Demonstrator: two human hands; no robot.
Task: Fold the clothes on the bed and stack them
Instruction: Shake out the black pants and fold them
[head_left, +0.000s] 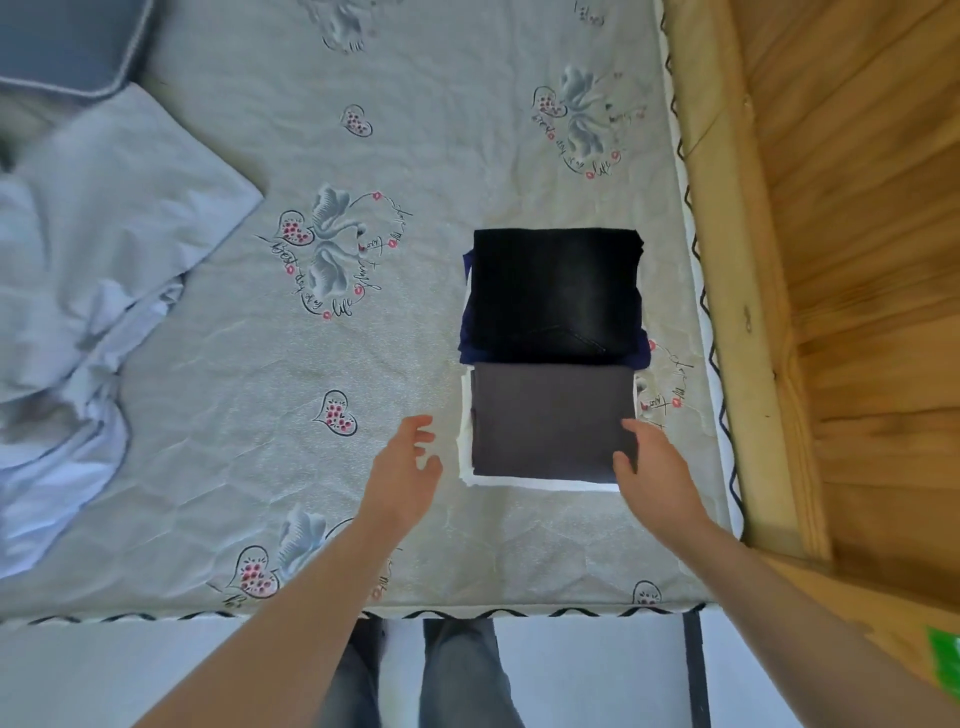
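1. So, sitting near the mattress (415, 322) corner by the wooden bed frame (748, 312): folded grey garment (550, 415) on a white one (467, 441), touching a black jeans (556, 291) pile over something navy (467, 332).
2. Right hand (660, 467) resting on the grey piece's near corner, fingers loosely bent; left hand (405, 467) hovering beside it, spread wide, holding nothing.
3. Probably risking dragging grey off white if tugging one-sided.
4. Also leaving that rumpled pale blue sheet (78, 312) unfolded.

One head-worn view looks steeply down, close over the bed (395, 364).
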